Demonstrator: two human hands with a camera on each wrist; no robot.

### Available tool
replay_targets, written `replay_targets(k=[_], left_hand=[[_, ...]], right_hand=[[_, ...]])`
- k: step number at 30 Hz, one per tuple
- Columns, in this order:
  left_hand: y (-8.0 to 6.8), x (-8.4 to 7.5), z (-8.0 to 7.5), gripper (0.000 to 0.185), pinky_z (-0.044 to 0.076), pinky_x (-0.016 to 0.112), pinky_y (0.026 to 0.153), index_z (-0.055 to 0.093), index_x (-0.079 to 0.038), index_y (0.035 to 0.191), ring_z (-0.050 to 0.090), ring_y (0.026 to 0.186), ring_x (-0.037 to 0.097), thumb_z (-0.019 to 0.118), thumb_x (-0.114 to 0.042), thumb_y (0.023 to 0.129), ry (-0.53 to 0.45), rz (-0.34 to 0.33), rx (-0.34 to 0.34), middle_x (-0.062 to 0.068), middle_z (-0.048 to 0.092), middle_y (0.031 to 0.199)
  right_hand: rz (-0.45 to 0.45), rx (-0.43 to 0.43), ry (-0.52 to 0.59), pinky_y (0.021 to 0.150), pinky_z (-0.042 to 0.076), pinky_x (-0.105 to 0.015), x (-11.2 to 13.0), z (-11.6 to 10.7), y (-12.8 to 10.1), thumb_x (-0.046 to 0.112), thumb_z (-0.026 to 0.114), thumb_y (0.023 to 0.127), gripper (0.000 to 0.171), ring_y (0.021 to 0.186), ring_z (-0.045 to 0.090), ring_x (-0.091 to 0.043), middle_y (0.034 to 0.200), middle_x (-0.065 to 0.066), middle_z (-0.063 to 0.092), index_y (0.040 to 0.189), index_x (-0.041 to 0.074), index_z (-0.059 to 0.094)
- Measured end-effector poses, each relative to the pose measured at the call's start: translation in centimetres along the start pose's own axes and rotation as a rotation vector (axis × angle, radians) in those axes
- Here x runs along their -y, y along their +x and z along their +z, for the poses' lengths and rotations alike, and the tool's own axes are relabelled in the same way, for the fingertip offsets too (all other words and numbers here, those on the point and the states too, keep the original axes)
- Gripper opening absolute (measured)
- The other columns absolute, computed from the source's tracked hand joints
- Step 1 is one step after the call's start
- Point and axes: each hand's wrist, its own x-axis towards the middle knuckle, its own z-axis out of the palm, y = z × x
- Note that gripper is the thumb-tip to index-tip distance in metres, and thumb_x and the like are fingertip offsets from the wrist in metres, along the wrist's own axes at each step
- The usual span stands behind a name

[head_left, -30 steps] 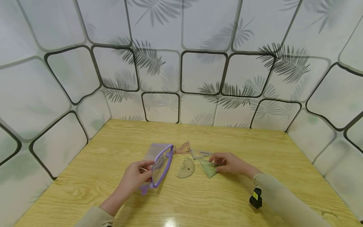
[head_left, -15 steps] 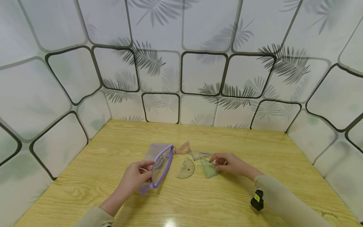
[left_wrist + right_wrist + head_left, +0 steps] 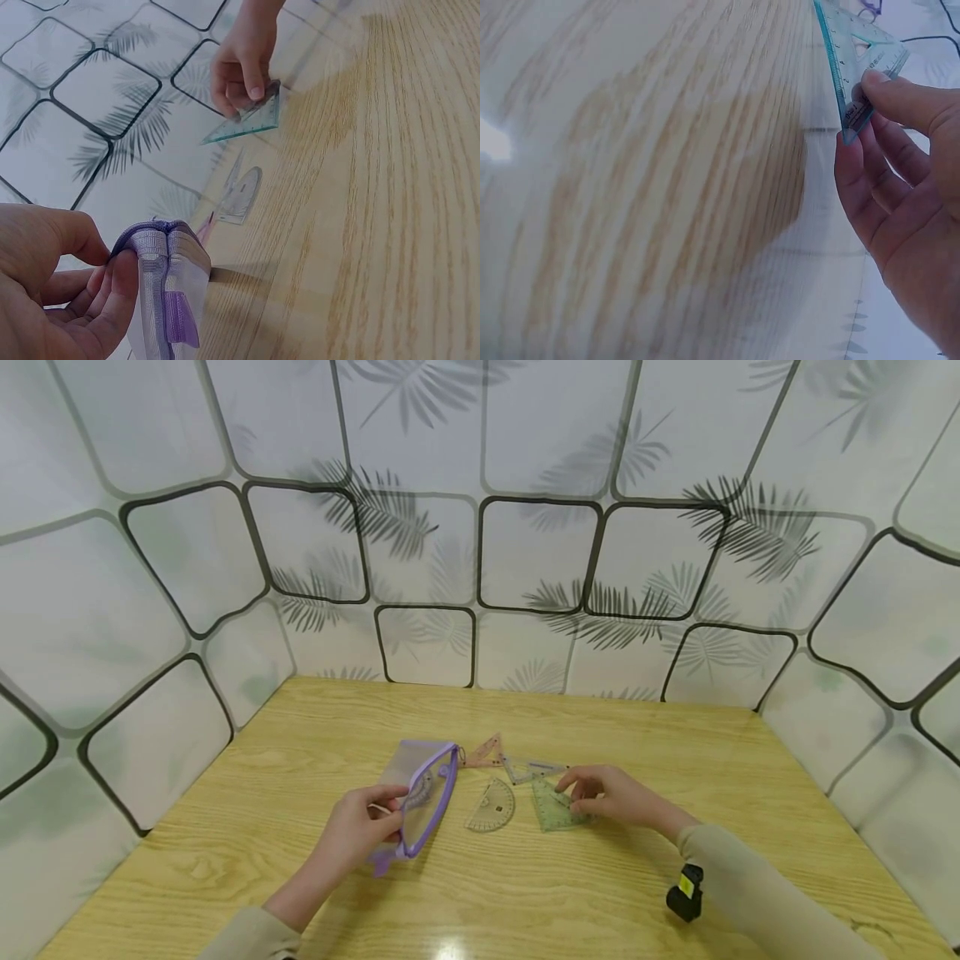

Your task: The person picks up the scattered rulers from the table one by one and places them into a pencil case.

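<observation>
My left hand (image 3: 363,822) pinches the edge of a see-through pencil pouch (image 3: 400,764) with purple trim, its zipped mouth gaping to the right. A protractor shape shows through the pouch. In the right wrist view, thumb and fingers of my right hand (image 3: 907,142) pinch one corner of a green-tinted set square (image 3: 842,56). The head view has this set square over the table, right of a clear protractor (image 3: 492,807). Behind them lie a pinkish set square (image 3: 487,752) near the pouch's far corner and a clear set square (image 3: 517,770).
A wooden table (image 3: 525,902) carries everything. Patterned panels (image 3: 525,552) close off its back and both sides. A black device with a yellow label (image 3: 684,893) is at the right sleeve.
The green set square has turned slightly and shifted a little to the right with my right hand. My left hand and the pouch stay as they were.
</observation>
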Motion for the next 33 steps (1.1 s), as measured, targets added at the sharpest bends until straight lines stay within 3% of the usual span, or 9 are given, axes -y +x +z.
replay_targets(k=[11,21,33], left_hand=[[-0.1,0.0,0.0,0.041,0.063,0.024,0.061,0.067,0.007,0.121,0.067,0.073,0.014,0.058,0.007,0.081,0.001,-0.002,0.003,0.011,0.064,0.090],[-0.2,0.0,-0.1,0.041,0.063,0.023,0.061,0.067,0.007,0.121,0.067,0.073,0.014,0.058,0.007,0.081,-0.005,-0.004,0.000,0.011,0.063,0.090],[-0.1,0.0,-0.1,0.041,0.063,0.025,0.060,0.067,0.006,0.121,0.067,0.073,0.014,0.059,0.006,0.081,0.000,0.002,0.007,0.011,0.063,0.090]], right_hand=[[0.053,-0.029,0.210,0.054,0.057,-0.029,0.9,0.5,0.5,0.011,0.063,0.095,0.037,0.069,0.059,-0.010,0.096,-0.021,0.068,0.130,-0.002,0.059],[0.086,-0.040,0.246,0.057,0.057,-0.027,1.6,0.7,0.8,0.009,0.062,0.096,0.037,0.070,0.059,-0.010,0.098,-0.021,0.067,0.131,-0.003,0.057],[0.102,0.041,0.308,0.068,0.061,-0.029,3.2,1.0,0.7,0.011,0.060,0.098,0.045,0.081,0.063,-0.013,0.106,-0.021,0.064,0.139,-0.006,0.050]])
